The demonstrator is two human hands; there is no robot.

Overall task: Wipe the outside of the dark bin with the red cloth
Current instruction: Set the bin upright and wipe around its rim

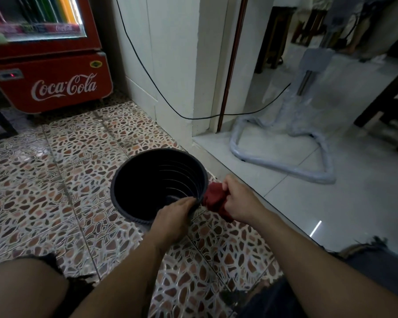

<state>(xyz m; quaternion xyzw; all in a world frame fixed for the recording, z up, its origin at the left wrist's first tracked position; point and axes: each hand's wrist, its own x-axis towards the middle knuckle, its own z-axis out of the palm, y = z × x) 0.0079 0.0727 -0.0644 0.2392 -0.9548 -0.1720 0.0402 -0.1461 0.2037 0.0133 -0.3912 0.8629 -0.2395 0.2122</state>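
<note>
The dark bin (129, 177) stands upright on the patterned floor tiles in the middle of the head view, round, ribbed inside and with nothing in it. My left hand (172, 218) grips its near rim, thumb inside and fingers outside. My right hand (238, 200) is closed on the bunched red cloth (214, 197) and presses it against the bin's outer wall on the right side, just below the rim. Part of the cloth is hidden under my right hand.
A red Coca-Cola fridge (55, 86) stands at the back left. A white wall corner (177, 88) with a black cable (161, 97) is behind the bin. A plastic-wrapped metal stand (285, 161) lies on the white floor to the right. My knees frame the bottom.
</note>
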